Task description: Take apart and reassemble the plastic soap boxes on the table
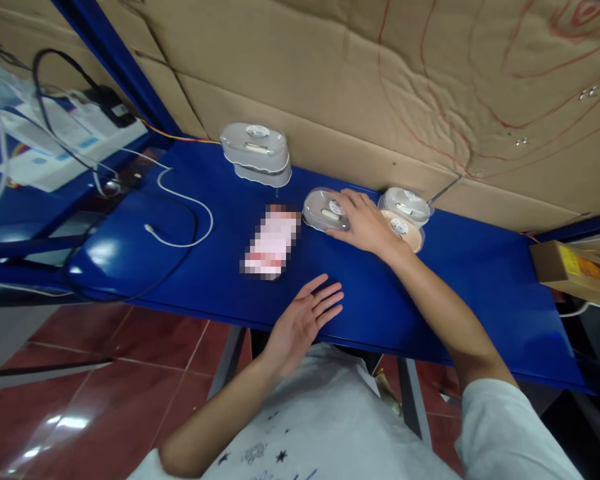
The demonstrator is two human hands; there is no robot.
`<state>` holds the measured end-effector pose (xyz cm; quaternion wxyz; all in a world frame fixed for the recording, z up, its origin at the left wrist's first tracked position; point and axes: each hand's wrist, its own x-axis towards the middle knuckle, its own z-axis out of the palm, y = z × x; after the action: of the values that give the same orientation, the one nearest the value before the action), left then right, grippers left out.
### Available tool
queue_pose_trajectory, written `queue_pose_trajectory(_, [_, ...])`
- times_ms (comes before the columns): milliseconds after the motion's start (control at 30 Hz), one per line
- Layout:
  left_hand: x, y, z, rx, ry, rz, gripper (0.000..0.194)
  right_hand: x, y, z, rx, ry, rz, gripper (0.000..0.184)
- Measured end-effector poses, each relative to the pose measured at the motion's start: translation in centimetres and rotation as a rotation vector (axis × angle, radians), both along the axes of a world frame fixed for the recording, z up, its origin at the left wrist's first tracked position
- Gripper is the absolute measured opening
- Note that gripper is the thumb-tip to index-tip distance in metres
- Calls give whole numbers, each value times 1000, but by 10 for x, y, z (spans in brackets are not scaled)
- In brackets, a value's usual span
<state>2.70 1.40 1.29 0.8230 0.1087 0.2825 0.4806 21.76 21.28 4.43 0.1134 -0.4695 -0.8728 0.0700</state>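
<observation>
My right hand (363, 223) reaches across the blue table, its fingers wrapped over the right end of an oval grey container with a clear lid, a white handle piece and a round sticker (320, 212). Palm up and fingers spread, my left hand (305, 320) is near the table's front edge with nothing in it. Just left of the held container lies a pixelated pinkish rectangular thing (271, 243), too blurred to name. Beyond my right wrist are another grey lidded container (405, 205) and a peach-coloured one (410, 232), the latter partly hidden by my arm.
Grey lidded containers (257, 148) are stacked at the back of the blue table (220, 267), against a cardboard wall (300, 73). A white cable (200, 200) and a black cable (180, 263) curl on the left. At the right end is a cardboard box (573, 270).
</observation>
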Motion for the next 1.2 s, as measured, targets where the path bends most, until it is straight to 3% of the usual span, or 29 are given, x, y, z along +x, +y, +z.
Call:
queue_pose_trajectory(167, [-4, 5, -2, -79, -114, -8, 71, 17, -71, 2, 18, 204, 0, 76])
queue_pose_trajectory(267, [1, 9, -1, -103, -141, 8, 70, 24, -118, 7, -61, 300, 43, 80])
queue_pose_trajectory(367, [6, 9, -1, -107, -169, 12, 68, 26, -143, 10, -166, 328, 104, 83])
queue_pose_trajectory(500, [6, 3, 2, -154, -191, 24, 65, 22, -125, 4, -117, 345, 45, 68])
queue_pose_trajectory(600, [1, -6, 4, -197, -167, 27, 67, 15, -92, -9, -21, 238, -53, 66])
queue_pose_trajectory(700, [-5, -17, 5, -200, -147, 47, 69, 4, -64, -24, 11, 126, -61, 60])
queue_pose_trajectory(833, [-9, -24, 4, -191, -143, 80, 66, -6, -47, -32, 19, 88, -125, 59])
queue_pose_trajectory(933, [-9, -22, 3, -205, -151, 96, 63, -4, -61, -18, -25, 134, -75, 64])
queue_pose_trajectory(1067, [-6, -19, 2, -183, -137, 74, 65, 2, -109, 9, -305, 214, 255, 92])
queue_pose_trajectory(1200, [-3, -21, 1, -164, -86, 64, 72, 3, -153, 16, -361, 286, 261, 93])
